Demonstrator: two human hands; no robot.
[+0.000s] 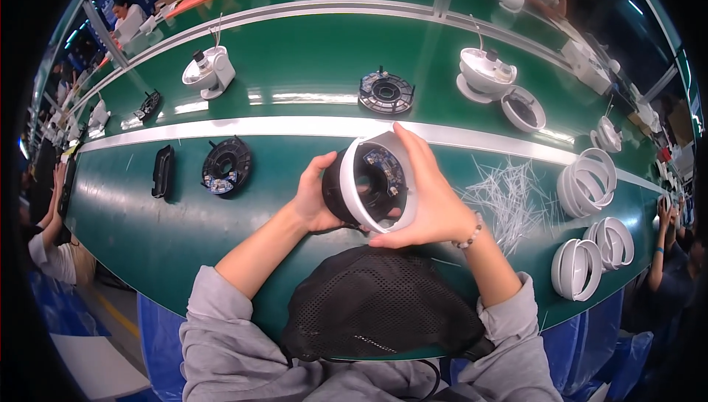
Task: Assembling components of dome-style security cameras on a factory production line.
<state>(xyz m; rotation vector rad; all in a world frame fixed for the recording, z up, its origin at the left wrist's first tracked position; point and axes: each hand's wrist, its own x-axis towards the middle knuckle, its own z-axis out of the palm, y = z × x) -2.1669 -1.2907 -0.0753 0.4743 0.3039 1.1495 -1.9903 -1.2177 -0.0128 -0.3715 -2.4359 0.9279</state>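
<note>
While both hands grip it, a round black housing (343, 188) with a white ring (369, 181) on its face sits raised above the green tabletop (295, 70), near the person's chest. The left hand (316, 199) wraps around the black side; the right hand (428, 206) curls over the ring's edge, a bead bracelet (470, 234) on its wrist. A black disc (226, 167) lies to the left, thin white ties (509, 199) to the right, and spare white rings (588, 181) further right.
</note>
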